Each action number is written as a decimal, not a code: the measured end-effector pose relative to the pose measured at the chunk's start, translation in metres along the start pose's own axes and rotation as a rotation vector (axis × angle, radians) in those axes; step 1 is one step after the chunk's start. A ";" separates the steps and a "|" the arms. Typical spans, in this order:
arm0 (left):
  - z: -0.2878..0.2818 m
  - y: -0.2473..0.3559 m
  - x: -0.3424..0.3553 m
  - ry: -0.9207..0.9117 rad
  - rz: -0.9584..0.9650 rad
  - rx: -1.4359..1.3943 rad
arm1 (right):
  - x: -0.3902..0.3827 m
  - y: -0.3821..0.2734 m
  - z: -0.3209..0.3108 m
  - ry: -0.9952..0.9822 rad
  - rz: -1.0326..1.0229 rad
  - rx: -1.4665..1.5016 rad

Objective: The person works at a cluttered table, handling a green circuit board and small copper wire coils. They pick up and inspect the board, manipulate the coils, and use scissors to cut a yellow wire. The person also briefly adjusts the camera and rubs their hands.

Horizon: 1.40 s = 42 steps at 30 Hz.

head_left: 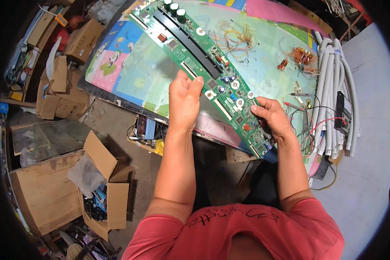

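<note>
A long green circuit board [190, 60] is held up at a slant over the table, running from the upper left to the lower right. It carries a long black heatsink bar, tall capacitors at its far end, white connectors and small chips. My left hand [185, 97] grips its left edge near the middle, thumb on top. My right hand [273, 116] is closed round the right edge nearer the lower end, thumb on the face. The fingers beneath the board are hidden.
The table [134, 73] has a colourful printed cover. On it lie tangled thin wires [238, 41], copper wire bundles [302, 56], grey tubes [329, 86] and a black multimeter [343, 112] with red and black leads. An open cardboard box [116, 203] stands on the floor at left.
</note>
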<state>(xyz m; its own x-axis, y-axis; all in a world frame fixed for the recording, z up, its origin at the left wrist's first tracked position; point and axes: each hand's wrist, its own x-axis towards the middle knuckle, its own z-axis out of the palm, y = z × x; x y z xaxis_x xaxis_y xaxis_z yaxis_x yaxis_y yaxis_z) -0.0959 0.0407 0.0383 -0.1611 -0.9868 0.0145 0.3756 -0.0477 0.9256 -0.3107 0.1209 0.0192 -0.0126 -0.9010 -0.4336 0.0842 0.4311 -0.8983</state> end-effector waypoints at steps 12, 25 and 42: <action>0.004 -0.007 0.006 0.046 0.012 -0.068 | 0.003 0.006 -0.005 0.005 -0.019 -0.012; 0.003 -0.006 0.006 0.046 -0.020 -0.039 | 0.001 0.005 -0.004 -0.026 -0.051 0.048; 0.000 0.001 0.004 -0.030 -0.003 -0.048 | 0.002 0.009 -0.006 -0.007 -0.085 0.033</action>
<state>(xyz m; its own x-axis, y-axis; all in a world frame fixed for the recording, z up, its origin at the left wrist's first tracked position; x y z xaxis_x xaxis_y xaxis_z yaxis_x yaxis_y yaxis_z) -0.0958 0.0369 0.0394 -0.1889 -0.9817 0.0241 0.4181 -0.0582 0.9065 -0.3164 0.1231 0.0101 -0.0141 -0.9348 -0.3549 0.1158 0.3511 -0.9292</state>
